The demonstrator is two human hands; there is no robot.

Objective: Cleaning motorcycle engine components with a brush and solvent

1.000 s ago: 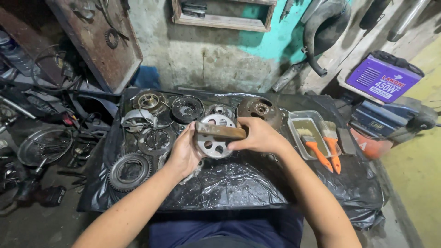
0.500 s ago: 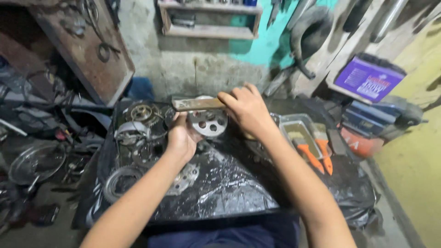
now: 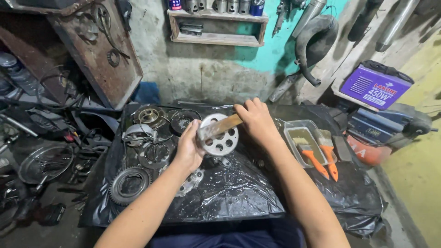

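My left hand [image 3: 189,148] grips a round silver metal plate [image 3: 219,136] with several holes, held tilted above a black plastic sheet [image 3: 239,193]. My right hand [image 3: 255,120] holds a wooden-handled brush [image 3: 219,127] laid across the plate's face. Below the plate, further metal parts lie on the wet sheet, partly hidden by my left hand.
Gears, rings and clutch parts [image 3: 151,133] lie left of the plate, with a toothed ring [image 3: 129,184] nearer me. A rectangular tray [image 3: 308,142] with two orange-handled brushes [image 3: 321,158] sits at right. A purple box [image 3: 375,86], shelf [image 3: 216,23] and exhaust pipe [image 3: 307,46] stand behind.
My hands stay on the plate and brush. The brush has tilted and shifted across the plate's face. The view has moved slightly.
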